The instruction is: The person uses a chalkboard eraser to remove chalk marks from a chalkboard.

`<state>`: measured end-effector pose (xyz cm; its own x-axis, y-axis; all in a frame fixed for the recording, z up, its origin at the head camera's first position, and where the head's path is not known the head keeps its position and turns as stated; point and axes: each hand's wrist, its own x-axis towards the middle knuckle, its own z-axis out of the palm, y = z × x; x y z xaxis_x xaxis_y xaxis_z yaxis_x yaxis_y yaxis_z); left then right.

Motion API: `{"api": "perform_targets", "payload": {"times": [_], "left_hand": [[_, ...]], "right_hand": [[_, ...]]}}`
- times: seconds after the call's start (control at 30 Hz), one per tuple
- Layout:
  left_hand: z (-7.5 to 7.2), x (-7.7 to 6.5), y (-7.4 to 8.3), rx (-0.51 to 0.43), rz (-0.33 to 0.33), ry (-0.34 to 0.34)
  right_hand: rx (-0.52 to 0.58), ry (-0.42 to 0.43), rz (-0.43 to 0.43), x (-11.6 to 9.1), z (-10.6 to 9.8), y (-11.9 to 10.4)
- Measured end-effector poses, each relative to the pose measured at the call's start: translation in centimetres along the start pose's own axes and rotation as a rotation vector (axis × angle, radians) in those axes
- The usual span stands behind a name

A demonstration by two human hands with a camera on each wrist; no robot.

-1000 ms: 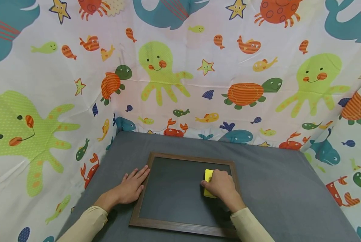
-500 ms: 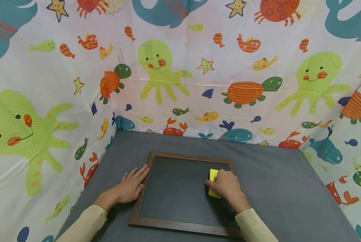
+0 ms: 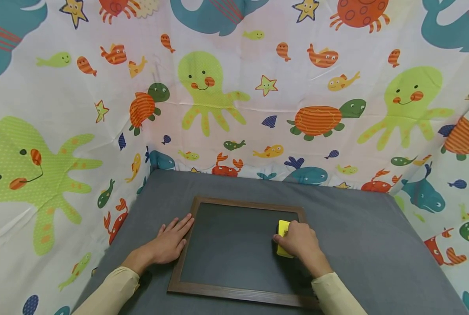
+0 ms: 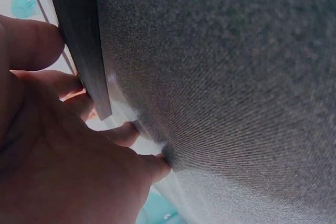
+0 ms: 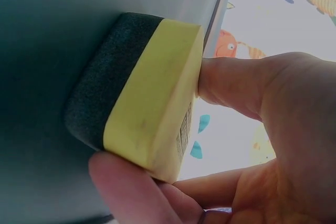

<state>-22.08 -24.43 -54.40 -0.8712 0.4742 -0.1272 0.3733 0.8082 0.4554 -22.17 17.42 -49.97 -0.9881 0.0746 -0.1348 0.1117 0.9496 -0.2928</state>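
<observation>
A chalkboard in a brown wooden frame lies on the grey cloth. My right hand grips a yellow board eraser near the board's right side. In the right wrist view the eraser shows a dark felt layer facing the board surface, with thumb and fingers at its yellow edges. My left hand lies with extended fingers at the left side of the frame. In the left wrist view the left hand's thumb and some fingertips touch the wooden frame, and other fingertips rest on the cloth.
Grey cloth covers the table around the board. A white curtain printed with sea animals hangs along the back and both sides.
The right hand has slid the eraser rightward across the board, closer to the right side of the frame. The left hand keeps its place on the left edge.
</observation>
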Motion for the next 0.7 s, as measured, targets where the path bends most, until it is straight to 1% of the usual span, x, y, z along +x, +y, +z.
{"api": "perform_targets", "payload": {"times": [0.4, 0.7], "left_hand": [[0.0, 0.0, 0.0, -0.005, -0.007, -0.009], [0.0, 0.0, 0.1, -0.005, -0.009, -0.010]], "right_hand": [[0.011, 0.000, 0.012, -0.3, -0.3, 1.3], [0.015, -0.006, 0.026, -0.4, -0.5, 1.6]]}}
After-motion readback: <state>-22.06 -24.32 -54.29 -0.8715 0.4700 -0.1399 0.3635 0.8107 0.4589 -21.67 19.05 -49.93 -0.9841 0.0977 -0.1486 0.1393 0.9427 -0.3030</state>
